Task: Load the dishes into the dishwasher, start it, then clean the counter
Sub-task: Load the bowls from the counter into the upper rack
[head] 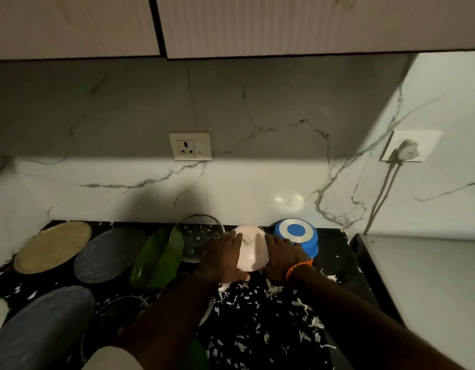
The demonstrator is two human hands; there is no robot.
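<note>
Nearly everything's still out on the counter (257, 329), so I reckon I'm barely started. My left hand (225, 259) and right hand (280, 256) are cupped round either side of an upside-down pink bowl (251, 248) near the back wall, blue bowl (297, 237) just beside it. Plates, a glass lid (196, 236) and a green dish (159, 259) wait to the left. Dishwasher isn't in view, counter's not wiped.

The left forearm (175, 311) hides most of a glass dish (119, 311) and part of a green dish (197, 356) cut by the bottom edge. A grey plate (41, 324) runs off the lower left. The pink bowl (251, 249) bears a sticker (248, 240) too small to read.
</note>
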